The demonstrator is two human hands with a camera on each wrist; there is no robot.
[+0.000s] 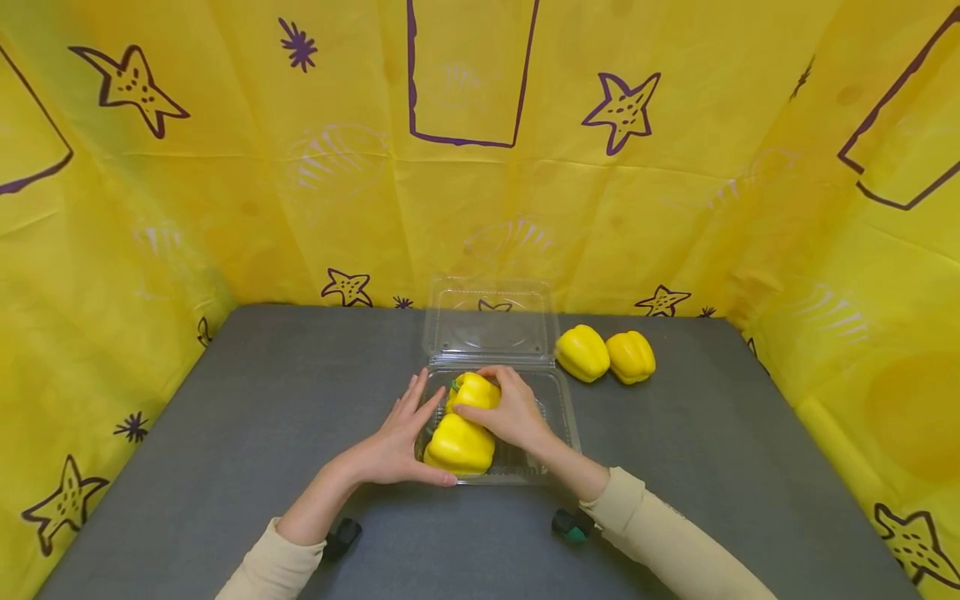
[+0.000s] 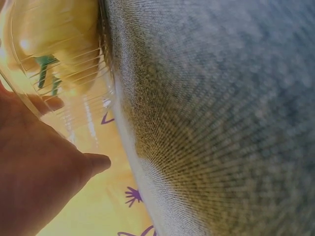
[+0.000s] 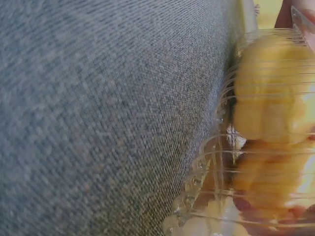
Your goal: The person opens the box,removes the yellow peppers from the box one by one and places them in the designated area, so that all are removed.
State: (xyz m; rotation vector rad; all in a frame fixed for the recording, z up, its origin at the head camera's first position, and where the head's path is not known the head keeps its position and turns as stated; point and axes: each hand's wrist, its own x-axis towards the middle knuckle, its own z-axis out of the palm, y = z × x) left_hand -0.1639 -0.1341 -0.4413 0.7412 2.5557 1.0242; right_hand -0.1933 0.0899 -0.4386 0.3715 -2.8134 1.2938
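Observation:
A clear plastic clamshell container [image 1: 568,417] stands on the table, its lid [image 1: 491,325] tipped back. Inside its left half are two yellow bell peppers, a front one [image 1: 459,444] and a back one [image 1: 476,389] with a green stem. My right hand [image 1: 517,412] grips the back pepper, thumb on its near side and fingers over its far side. Along the container's left wall, my left hand [image 1: 393,442] rests with fingers spread and thumb at the front rim. The left wrist view shows green stems [image 2: 47,64] through the ribbed wall; in the right wrist view, peppers [image 3: 270,88] show through the plastic.
Two more yellow bell peppers, one nearer the lid [image 1: 582,353] and one farther right [image 1: 631,357], lie side by side at the back right. The grey table [image 1: 300,375] meets a yellow patterned cloth [image 1: 480,192] behind and at both sides.

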